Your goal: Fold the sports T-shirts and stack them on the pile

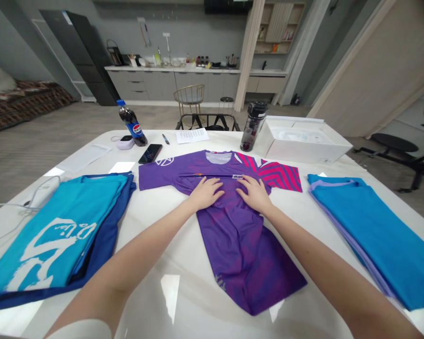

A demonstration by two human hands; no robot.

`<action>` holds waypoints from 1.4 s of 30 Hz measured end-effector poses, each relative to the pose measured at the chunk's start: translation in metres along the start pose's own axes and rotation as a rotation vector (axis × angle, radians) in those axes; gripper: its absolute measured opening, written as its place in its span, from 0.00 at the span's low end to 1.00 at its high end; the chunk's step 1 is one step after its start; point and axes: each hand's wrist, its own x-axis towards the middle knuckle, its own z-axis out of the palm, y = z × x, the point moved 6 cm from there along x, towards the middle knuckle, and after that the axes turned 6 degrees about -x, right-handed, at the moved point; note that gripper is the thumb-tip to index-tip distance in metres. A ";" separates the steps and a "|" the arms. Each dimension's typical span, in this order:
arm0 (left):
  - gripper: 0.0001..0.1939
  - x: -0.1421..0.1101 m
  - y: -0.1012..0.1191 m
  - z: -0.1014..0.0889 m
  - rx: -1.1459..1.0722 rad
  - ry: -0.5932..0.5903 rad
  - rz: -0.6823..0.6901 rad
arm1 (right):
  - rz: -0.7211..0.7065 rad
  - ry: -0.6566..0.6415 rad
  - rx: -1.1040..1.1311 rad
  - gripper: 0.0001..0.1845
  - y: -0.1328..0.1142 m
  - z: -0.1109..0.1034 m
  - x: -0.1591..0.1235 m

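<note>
A purple T-shirt (229,226) with a pink-striped sleeve lies face up on the white table (155,301), its collar toward the far edge. Its lower part is creased and skewed, with the hem pointing toward me. My left hand (207,193) rests on the chest, fingers spread on the cloth. On the other side of the chest lies my right hand (254,192), also spread, its fingertips by a small white label. Folded teal and navy shirts (63,230) are stacked at the left. At the right is a stack of folded blue and lilac shirts (374,230).
Along the far side stand a cola bottle (132,123), a phone (150,154), a pen (166,139), a paper sheet (192,135), a dark drink bottle (253,126) and an open white box (304,143). A white cable (42,188) runs at the left edge. Chairs stand beyond the table.
</note>
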 end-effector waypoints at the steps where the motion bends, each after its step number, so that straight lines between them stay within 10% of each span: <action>1: 0.26 -0.007 0.013 0.005 -0.042 -0.032 0.027 | -0.013 -0.002 0.021 0.22 -0.007 -0.003 -0.015; 15: 0.20 -0.050 0.136 0.018 -0.191 -0.150 0.221 | 0.020 -0.116 0.066 0.18 -0.023 -0.065 -0.171; 21: 0.13 -0.124 0.118 -0.038 -0.326 -0.197 0.149 | -0.049 -0.189 -0.040 0.18 -0.031 -0.073 -0.218; 29: 0.14 -0.266 0.068 -0.053 -0.199 -0.522 -0.080 | 0.075 -0.390 -0.119 0.15 -0.002 -0.102 -0.270; 36: 0.14 -0.271 0.089 -0.035 -0.182 -0.343 -0.144 | -0.084 -0.212 0.105 0.14 -0.039 -0.096 -0.258; 42: 0.14 -0.307 0.115 -0.024 -0.480 -0.512 -0.243 | -0.142 -0.283 0.090 0.16 -0.036 -0.092 -0.283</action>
